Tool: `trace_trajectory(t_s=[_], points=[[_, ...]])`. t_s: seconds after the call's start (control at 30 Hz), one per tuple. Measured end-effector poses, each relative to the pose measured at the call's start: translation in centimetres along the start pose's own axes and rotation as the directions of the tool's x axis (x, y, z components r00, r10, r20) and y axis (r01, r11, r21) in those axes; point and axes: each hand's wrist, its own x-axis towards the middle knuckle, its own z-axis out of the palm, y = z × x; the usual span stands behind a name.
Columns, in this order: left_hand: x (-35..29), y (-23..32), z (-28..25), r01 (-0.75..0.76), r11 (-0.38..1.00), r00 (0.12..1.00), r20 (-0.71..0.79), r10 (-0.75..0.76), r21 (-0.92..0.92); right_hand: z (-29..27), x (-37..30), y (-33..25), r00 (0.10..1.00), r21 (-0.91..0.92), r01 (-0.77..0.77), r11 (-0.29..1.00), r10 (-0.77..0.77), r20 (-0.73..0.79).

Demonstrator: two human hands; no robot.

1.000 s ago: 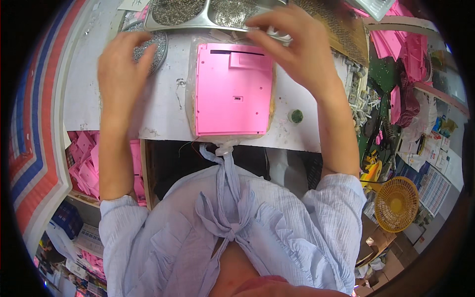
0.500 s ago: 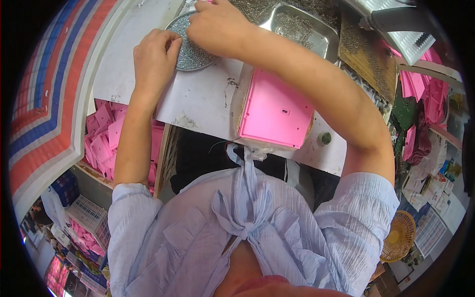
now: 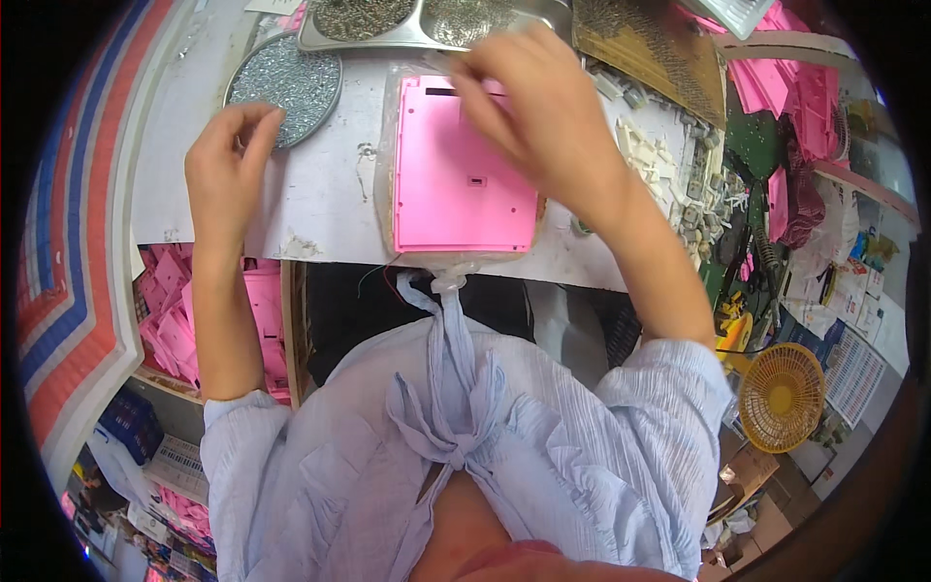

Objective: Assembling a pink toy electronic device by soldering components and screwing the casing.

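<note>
My left hand [image 3: 225, 160] is closed at the near rim of a round dish [image 3: 337, 109] full of small silvery metal pieces [image 3: 286, 82]. Its thumb and forefinger are pressed together, and anything between them is hidden. Over the upper right part of a pink plastic panel [image 3: 446, 199] is my right hand [image 3: 533, 112], blurred, its fingertips drawn together near the panel's far edge. What it pinches is too small to make out. The panel lies flat and has a small slot, round holes and a dark strip along its far edge.
A metal tray [image 3: 412, 41] with compartments of small screws stands beyond the panel. To its right lies a brown board [image 3: 669, 58] covered with small pieces, with white parts [image 3: 650, 155] nearby. More pink panels [image 3: 262, 306] fill a box below the table at left. A yellow basket [image 3: 782, 398] sits at lower right.
My right hand has left the round dish and moved right, over the pink panel. My left hand stays by the dish's rim. The whole view has shifted, bringing the tray's compartments into sight.
</note>
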Motion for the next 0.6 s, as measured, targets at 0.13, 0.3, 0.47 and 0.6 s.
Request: trace_trajectory(t_s=[0.13,0.3,0.47,0.6], points=[[-2.5,2.6,1.0,-0.15,0.984,0.979,0.126,0.162,-0.098,-2.1,-9.0,-1.4,0.969,0.156,-0.239,0.958,0.227,0.093],[-3.7,6.2,2.4,-0.217,0.962,0.931,0.263,0.255,-0.166,-2.2,-11.8,-3.7,0.912,0.333,-0.384,0.861,0.41,-0.011],[-3.4,6.8,3.2,-0.29,0.936,0.909,0.249,0.334,-0.198,-3.6,-10.7,-3.9,0.932,0.26,-0.36,0.896,0.356,0.065],[-3.8,6.3,2.7,-0.256,0.95,0.92,0.256,0.296,-0.178,-3.2,-10.6,-3.8,0.913,0.286,-0.407,0.867,0.393,0.109]])
